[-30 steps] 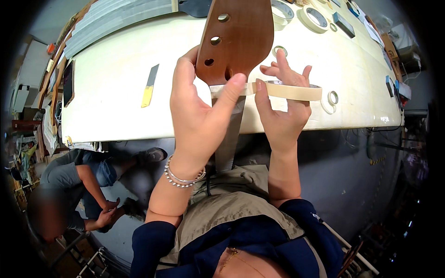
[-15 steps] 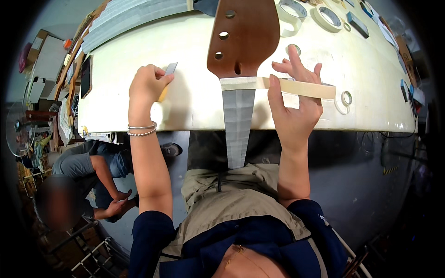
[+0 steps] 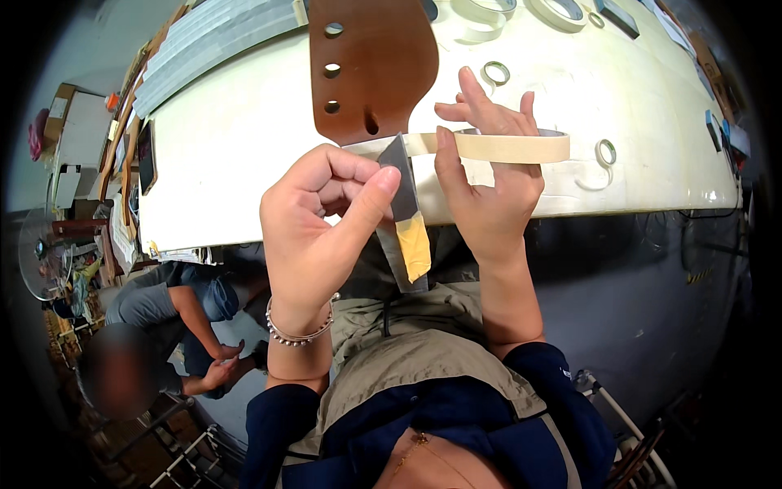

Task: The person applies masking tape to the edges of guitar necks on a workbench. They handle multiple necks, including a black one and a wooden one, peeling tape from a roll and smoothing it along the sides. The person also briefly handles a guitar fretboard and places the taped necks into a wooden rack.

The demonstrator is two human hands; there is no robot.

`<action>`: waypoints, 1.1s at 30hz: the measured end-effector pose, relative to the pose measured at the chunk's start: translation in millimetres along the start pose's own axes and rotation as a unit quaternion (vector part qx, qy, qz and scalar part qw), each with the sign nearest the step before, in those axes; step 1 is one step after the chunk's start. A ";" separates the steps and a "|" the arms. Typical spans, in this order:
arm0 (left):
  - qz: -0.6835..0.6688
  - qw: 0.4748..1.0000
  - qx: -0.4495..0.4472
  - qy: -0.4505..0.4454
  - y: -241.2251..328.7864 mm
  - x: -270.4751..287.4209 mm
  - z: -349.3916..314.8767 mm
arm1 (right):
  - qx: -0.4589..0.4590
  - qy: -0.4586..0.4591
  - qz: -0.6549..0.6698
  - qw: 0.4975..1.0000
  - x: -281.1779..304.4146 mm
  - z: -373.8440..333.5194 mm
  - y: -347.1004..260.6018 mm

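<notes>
Left hand (image 3: 314, 224) pinching gray, yellow-wrapped blade (image 3: 405, 196); right hand (image 3: 493, 200) gripping beige tape roll (image 3: 513, 149).

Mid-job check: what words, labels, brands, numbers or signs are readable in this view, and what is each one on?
No text can be read clearly.
Navy right sleeve: small white mark, too small to read.
Large tape roll at the top edge: greyish marks inside, too blurred to read.
Blade in the left hand, held tape roll in the right hand: no legible lettering.
</notes>
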State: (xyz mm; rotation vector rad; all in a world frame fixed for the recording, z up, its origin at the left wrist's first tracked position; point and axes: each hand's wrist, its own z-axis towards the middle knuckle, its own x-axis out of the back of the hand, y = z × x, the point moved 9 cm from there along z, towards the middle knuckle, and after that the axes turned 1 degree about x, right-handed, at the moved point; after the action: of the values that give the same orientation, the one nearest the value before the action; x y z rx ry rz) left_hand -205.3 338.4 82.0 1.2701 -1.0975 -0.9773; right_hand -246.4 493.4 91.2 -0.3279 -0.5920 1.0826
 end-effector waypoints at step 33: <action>0.035 0.997 0.040 0.057 -6.2 -6.2 2.0 | 0.265 -0.154 0.293 0.906 14.0 -45.0 -99.0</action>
State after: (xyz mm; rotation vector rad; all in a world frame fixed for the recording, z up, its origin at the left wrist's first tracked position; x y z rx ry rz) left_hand -208.4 343.5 75.3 1.3279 -1.0937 -0.8051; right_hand -142.8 463.6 111.2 0.1669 -0.4553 1.8470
